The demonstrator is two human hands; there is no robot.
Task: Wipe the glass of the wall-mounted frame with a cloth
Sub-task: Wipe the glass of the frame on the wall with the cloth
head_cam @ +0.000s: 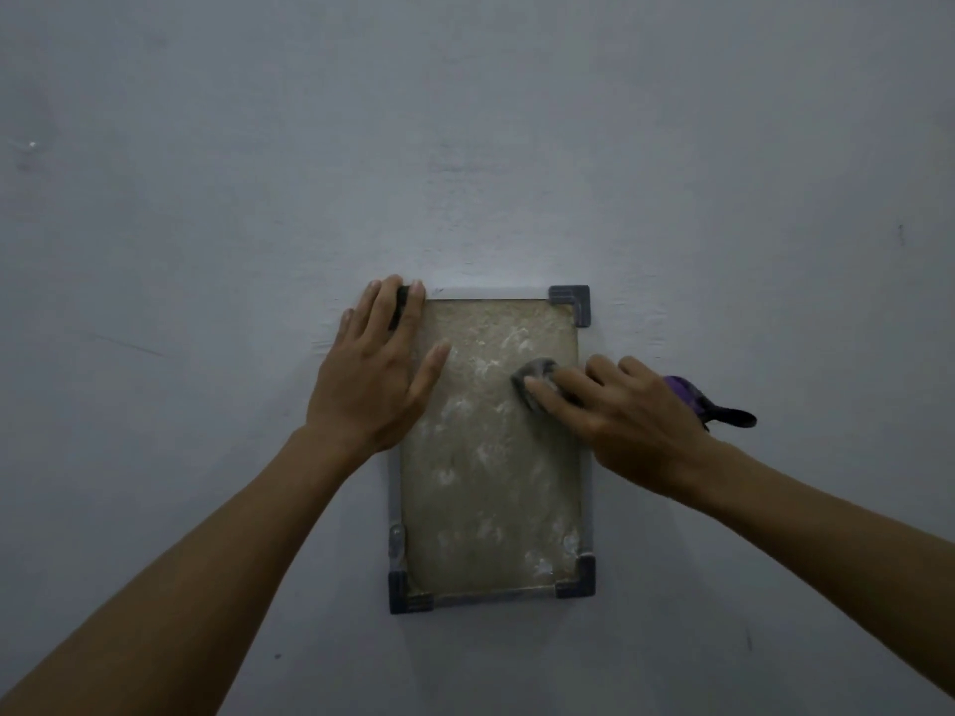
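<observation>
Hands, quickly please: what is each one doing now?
Left hand: open, flat on the frame, top left corner.
Right hand: closed on the cloth, pressing it to the glass.

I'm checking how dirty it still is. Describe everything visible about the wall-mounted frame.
The wall-mounted frame is an upright rectangle on a grey wall, with pale rails and dark corner caps. Its glass is smeared with whitish blotches all over. The left hand lies flat over its upper left corner; the right hand presses a bunched grey and purple cloth against the glass's upper right.
</observation>
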